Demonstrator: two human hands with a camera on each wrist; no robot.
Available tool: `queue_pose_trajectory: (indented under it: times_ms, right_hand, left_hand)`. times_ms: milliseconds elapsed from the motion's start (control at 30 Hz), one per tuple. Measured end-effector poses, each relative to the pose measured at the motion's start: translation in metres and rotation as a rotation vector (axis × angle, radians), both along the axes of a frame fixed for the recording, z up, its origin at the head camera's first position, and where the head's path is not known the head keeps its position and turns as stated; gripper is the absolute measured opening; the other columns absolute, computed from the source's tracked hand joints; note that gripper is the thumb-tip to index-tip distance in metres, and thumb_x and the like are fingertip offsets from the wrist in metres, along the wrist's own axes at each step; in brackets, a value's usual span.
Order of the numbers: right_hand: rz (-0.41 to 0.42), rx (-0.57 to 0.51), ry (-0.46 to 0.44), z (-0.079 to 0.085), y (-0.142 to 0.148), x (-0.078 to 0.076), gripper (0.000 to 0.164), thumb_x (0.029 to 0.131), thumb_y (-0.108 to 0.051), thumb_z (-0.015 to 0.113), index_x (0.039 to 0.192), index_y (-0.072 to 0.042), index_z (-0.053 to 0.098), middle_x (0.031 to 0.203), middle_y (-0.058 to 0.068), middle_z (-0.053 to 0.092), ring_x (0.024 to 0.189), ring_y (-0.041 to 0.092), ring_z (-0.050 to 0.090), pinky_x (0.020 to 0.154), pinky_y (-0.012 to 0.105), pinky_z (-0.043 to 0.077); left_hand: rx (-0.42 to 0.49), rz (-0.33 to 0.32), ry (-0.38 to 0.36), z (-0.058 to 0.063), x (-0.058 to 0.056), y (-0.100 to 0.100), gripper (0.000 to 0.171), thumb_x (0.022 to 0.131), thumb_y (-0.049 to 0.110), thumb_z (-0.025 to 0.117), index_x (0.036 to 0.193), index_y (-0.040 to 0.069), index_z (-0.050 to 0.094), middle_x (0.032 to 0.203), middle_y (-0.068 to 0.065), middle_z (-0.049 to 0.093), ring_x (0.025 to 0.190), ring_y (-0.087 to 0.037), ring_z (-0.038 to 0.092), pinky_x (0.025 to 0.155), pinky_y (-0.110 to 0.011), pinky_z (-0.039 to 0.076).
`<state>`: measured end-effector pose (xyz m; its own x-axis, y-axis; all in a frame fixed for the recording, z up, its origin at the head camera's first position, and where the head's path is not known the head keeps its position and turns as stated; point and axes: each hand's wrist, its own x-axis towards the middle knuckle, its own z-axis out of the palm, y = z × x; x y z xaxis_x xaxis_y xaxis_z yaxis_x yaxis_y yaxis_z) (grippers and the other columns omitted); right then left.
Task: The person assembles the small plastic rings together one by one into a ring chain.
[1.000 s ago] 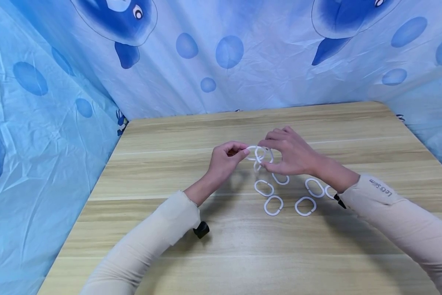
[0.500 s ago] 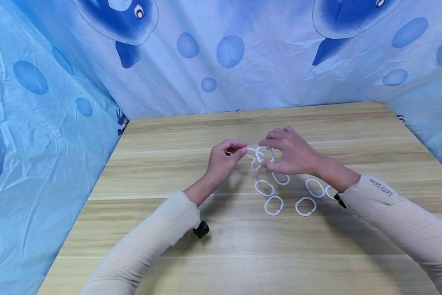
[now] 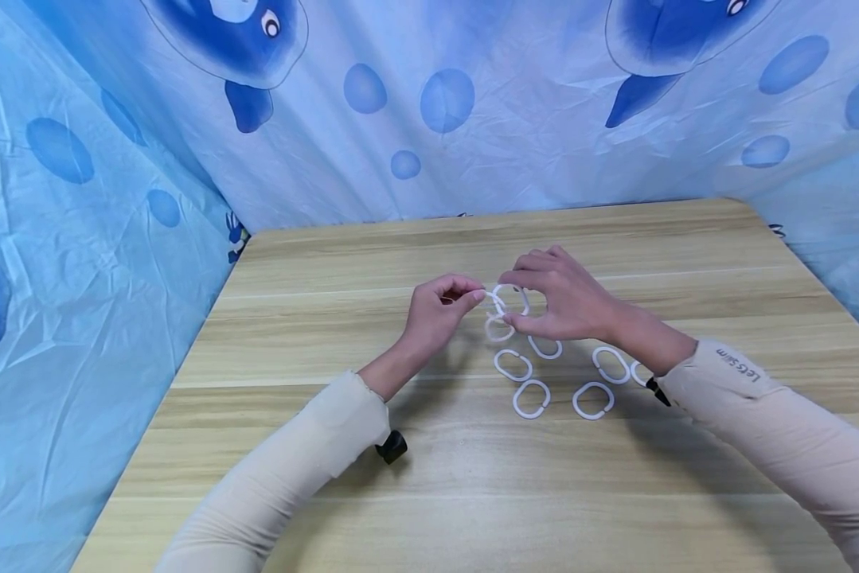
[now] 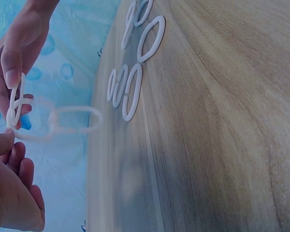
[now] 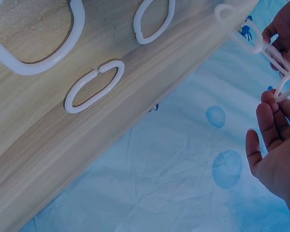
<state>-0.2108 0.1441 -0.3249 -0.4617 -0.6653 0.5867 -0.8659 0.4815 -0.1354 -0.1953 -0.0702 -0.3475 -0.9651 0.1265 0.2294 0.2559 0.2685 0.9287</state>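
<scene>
My left hand [image 3: 436, 314] pinches a white oval shower curtain ring [image 4: 36, 138] between thumb and fingertips. From that ring hangs a second white ring [image 4: 99, 121], blurred, above the table. Facing it, my right hand [image 3: 558, 298] grips another split ring [image 3: 528, 301] between thumb and fingers. In the left wrist view this ring overlaps the one in the left hand, and the two look threaded through each other. Both hands are raised over the middle of the table, close together. Part of the left hand's ring is hidden by its fingertips.
Several loose white rings lie on the wooden table [image 3: 429, 509], including one ring [image 3: 497, 364] before the hands and another [image 3: 575, 401] farther right. One ring [image 3: 547, 357] lies partly under the right hand. A blue patterned curtain [image 3: 293, 183] stands behind and left of the table.
The ring in the left hand has tilted, and the ring hanging from it has swung lower toward me. Both hands stay almost in place; the loose rings have not moved.
</scene>
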Motion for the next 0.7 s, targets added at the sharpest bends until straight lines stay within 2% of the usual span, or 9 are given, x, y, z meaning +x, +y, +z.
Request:
queue_pose_trajectory:
  times_ms: [200, 333, 467, 567, 700]
  right_hand:
    - [0.003, -0.01, 0.007, 0.0004, -0.0004, 0.0, 0.04, 0.073, -0.03, 0.072, 0.103, -0.004, 0.071, 0.088, 0.004, 0.065, 0.083, 0.022, 0.058, 0.072, 0.041, 0.037]
    - [0.01, -0.019, 0.006, -0.0007, -0.0015, -0.001, 0.039, 0.074, -0.031, 0.072, 0.102, -0.004, 0.071, 0.087, 0.003, 0.065, 0.082, 0.021, 0.058, 0.072, 0.04, 0.036]
    - [0.018, -0.028, 0.002, -0.0018, -0.0028, -0.002, 0.038, 0.074, -0.031, 0.072, 0.102, -0.004, 0.071, 0.087, 0.003, 0.065, 0.082, 0.021, 0.058, 0.071, 0.039, 0.036]
    - [0.021, -0.027, -0.015, -0.0021, -0.0036, -0.0024, 0.038, 0.074, -0.03, 0.073, 0.102, -0.005, 0.071, 0.087, 0.003, 0.065, 0.081, 0.019, 0.057, 0.072, 0.039, 0.035]
    - [0.032, -0.016, -0.076, -0.0015, -0.0045, -0.0018, 0.037, 0.075, -0.029, 0.074, 0.104, -0.006, 0.071, 0.089, 0.002, 0.065, 0.081, 0.017, 0.055, 0.072, 0.038, 0.035]
  left_hand:
    - [0.014, -0.005, 0.017, 0.0015, 0.0005, 0.0007, 0.01, 0.086, 0.01, 0.073, 0.096, 0.007, 0.073, 0.088, -0.004, 0.069, 0.078, -0.013, 0.057, 0.071, -0.024, 0.045]
    - [0.003, -0.034, 0.092, 0.0016, 0.0012, 0.0007, 0.01, 0.083, 0.004, 0.074, 0.092, 0.007, 0.073, 0.087, -0.003, 0.069, 0.08, -0.014, 0.059, 0.076, -0.029, 0.046]
    - [-0.017, -0.07, 0.177, 0.0019, 0.0022, 0.0012, 0.004, 0.08, 0.003, 0.077, 0.082, 0.006, 0.075, 0.085, -0.004, 0.068, 0.082, -0.014, 0.059, 0.08, -0.04, 0.048]
    - [-0.026, -0.067, 0.188, 0.0024, 0.0027, 0.0018, 0.005, 0.079, 0.002, 0.078, 0.081, 0.006, 0.076, 0.083, -0.003, 0.067, 0.081, -0.015, 0.058, 0.081, -0.045, 0.049]
    - [-0.029, -0.055, 0.164, 0.0024, 0.0024, 0.0026, 0.012, 0.077, 0.0, 0.078, 0.086, 0.007, 0.077, 0.086, -0.002, 0.066, 0.081, -0.015, 0.057, 0.082, -0.046, 0.048]
